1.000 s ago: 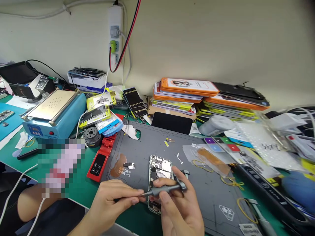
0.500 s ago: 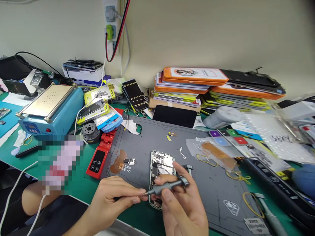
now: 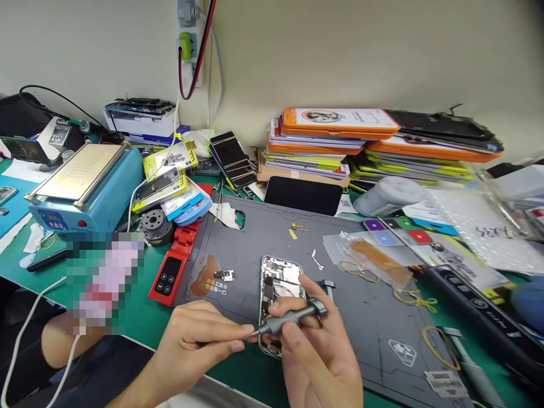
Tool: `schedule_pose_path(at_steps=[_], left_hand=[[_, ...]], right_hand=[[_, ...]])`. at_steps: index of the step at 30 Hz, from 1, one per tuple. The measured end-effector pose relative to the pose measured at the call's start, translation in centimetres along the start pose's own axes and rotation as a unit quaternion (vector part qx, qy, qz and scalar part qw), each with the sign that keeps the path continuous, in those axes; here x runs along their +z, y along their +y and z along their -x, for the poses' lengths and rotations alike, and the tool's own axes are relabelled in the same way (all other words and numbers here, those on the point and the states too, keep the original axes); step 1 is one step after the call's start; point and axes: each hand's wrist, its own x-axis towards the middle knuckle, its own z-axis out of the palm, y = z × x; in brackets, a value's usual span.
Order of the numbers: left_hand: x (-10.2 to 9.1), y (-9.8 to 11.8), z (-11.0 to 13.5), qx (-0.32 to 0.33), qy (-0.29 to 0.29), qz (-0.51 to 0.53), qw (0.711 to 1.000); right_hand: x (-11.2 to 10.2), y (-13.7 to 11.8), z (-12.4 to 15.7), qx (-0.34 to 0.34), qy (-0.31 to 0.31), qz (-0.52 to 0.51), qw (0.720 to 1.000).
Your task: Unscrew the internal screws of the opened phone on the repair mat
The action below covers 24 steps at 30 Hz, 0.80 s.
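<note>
An opened phone (image 3: 278,279) with its inner parts showing lies on a dark grey work mat (image 3: 365,317). My right hand (image 3: 317,354) is closed around a grey precision screwdriver (image 3: 293,317), held nearly level above the phone's lower half. My left hand (image 3: 199,343) pinches at the screwdriver's thin tip with thumb and forefinger. A small loose part (image 3: 224,276) rests on the mat left of the phone.
A red tool (image 3: 174,266) and a blue heating station (image 3: 85,190) stand at the left. Stacked orange and yellow packages (image 3: 340,141) line the back wall. A black phone screen (image 3: 303,195), plastic sheets (image 3: 374,255) and yellow rubber bands (image 3: 433,343) lie around the mat.
The view has drifted a little, so the desk sits lower left in frame. Both hands keep their hold at the screwdriver; its handle has tilted slightly upward.
</note>
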Motion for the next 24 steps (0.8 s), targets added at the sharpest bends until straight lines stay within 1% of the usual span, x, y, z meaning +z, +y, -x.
schedule_pose_path(at_steps=[7, 11, 16, 22, 24], left_hand=[[-0.01, 0.18, -0.11, -0.019, 0.008, -0.017, 1.000], [0.00, 0.18, -0.13, -0.015, 0.002, -0.017, 1.000], [-0.04, 0.09, -0.09, -0.008, -0.002, -0.019, 1.000], [-0.31, 0.03, 0.00, -0.002, -0.032, -0.017, 0.999], [-0.34, 0.09, -0.05, -0.001, -0.032, -0.023, 0.999]], right_hand=[[-0.09, -0.01, 0.13, 0.002, -0.006, 0.002, 1.000], [-0.09, -0.02, 0.03, 0.002, -0.013, -0.002, 1.000], [-0.05, -0.12, -0.04, 0.005, -0.007, -0.002, 1.000], [0.42, -0.59, 0.33, 0.024, 0.009, -0.015, 1.000], [0.52, -0.71, 0.42, 0.028, 0.013, -0.016, 0.999]])
